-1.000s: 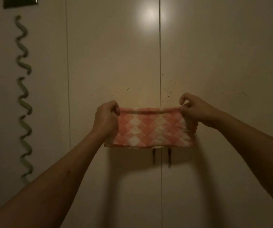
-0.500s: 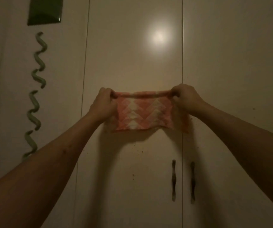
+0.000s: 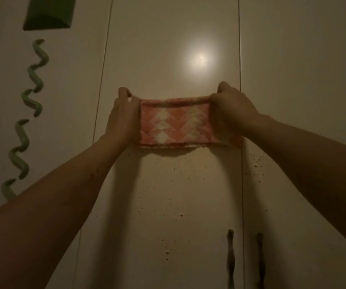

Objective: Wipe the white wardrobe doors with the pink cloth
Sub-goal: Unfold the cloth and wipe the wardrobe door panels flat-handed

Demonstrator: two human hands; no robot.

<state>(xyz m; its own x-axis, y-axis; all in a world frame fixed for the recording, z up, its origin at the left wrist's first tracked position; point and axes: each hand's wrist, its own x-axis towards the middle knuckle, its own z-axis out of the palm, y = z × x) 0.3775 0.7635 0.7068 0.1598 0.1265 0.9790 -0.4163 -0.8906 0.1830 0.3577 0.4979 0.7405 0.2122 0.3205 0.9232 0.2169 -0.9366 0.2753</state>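
Head view: pink cloth (image 3: 174, 123) stretched flat, long axis horizontal, against middle wardrobe door (image 3: 168, 195). Left hand (image 3: 124, 119) and right hand (image 3: 233, 112) each pinch one end; specks lie below cloth.

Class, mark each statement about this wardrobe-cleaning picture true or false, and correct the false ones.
1. Both the left hand and the right hand grip the pink and white diamond-patterned cloth. True.
2. The cloth is crumpled into a ball. False: it is stretched flat between the hands.
3. Dark specks dot the white wardrobe door below the cloth. True.
4. The two dark door handles sit above the cloth. False: they are below it.
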